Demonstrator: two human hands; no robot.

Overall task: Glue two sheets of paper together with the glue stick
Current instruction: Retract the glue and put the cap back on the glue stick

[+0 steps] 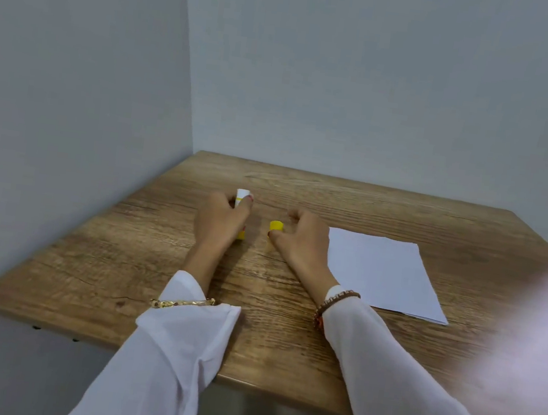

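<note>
Now, left hand (221,221) fingers curled around the uncapped glue stick (242,197), its white tip pointing away, right hand (300,236) thumb and fingers pinching the yellow cap (276,226), both wrists low over the wooden table (121,257), stacked paper sheets (382,272) just right of the right hand.

1. Two plain pale grey-blue walls, the left wall (74,79) and the back wall (385,76), meet in a vertical corner (189,59).
2. A wooden bench (336,194) with brown, strongly grained top is pushed into that corner, touching both walls.
3. The bench's near edge is rounded; small dark fittings (38,328) show beneath its left underside.
4. Light is soft and even, with faint shadows.
5. A blurred pinkish patch (532,342) covers the right edge.
</note>
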